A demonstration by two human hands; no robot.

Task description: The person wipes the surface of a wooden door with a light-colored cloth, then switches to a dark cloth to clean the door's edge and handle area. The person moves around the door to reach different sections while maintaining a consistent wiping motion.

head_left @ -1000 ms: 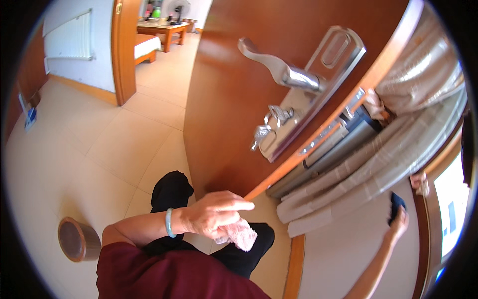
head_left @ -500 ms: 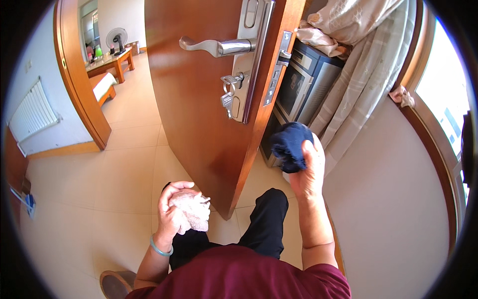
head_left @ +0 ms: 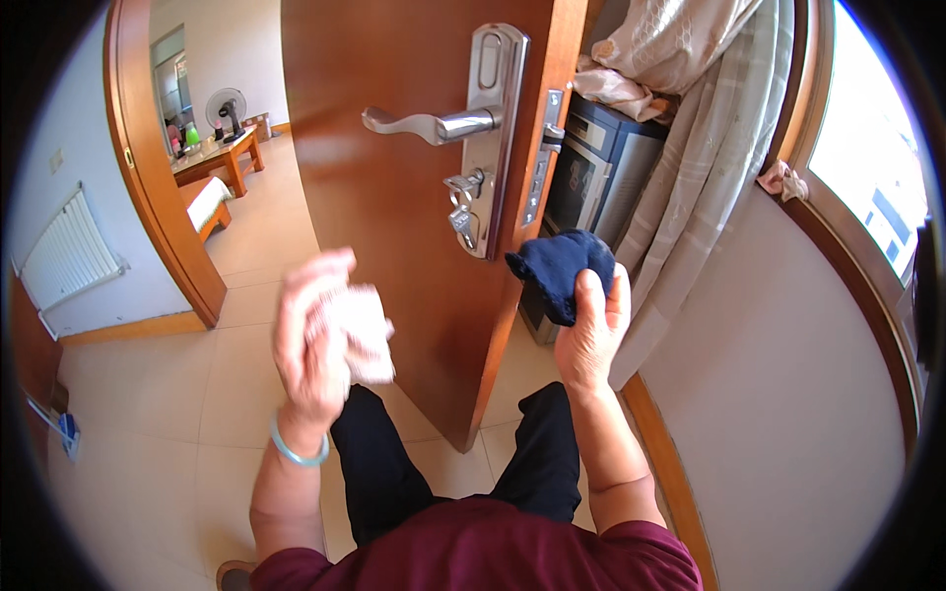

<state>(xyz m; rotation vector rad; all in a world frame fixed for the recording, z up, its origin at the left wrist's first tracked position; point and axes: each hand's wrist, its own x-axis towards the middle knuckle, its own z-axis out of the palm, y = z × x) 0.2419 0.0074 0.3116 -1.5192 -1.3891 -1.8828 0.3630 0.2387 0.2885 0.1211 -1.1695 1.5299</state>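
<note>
- The left hand (head_left: pixel 313 355) holds a pale pink cloth (head_left: pixel 367 340) in front of the door; its fingers are blurred but curl behind the cloth, gripping it against the palm.
- A pale blue bracelet (head_left: pixel 299 451) circles the left wrist.
- The right hand (head_left: pixel 593 330) pinches a dark blue cloth (head_left: pixel 562 274) between thumb and fingers, near the edge of the door; whether cloth and door touch, I cannot tell.
- The brown door (head_left: pixel 389 222) stands ajar, with a silver lever handle (head_left: pixel 434 126) above a bunch of keys (head_left: pixel 462 225) hanging at the lock.
- Behind the door's edge are a blue-grey cabinet (head_left: pixel 623 143) and a pale curtain (head_left: pixel 705 177).
- Through the doorway at left, a fan (head_left: pixel 228 110) stands on a wooden table (head_left: pixel 236 163).
</note>
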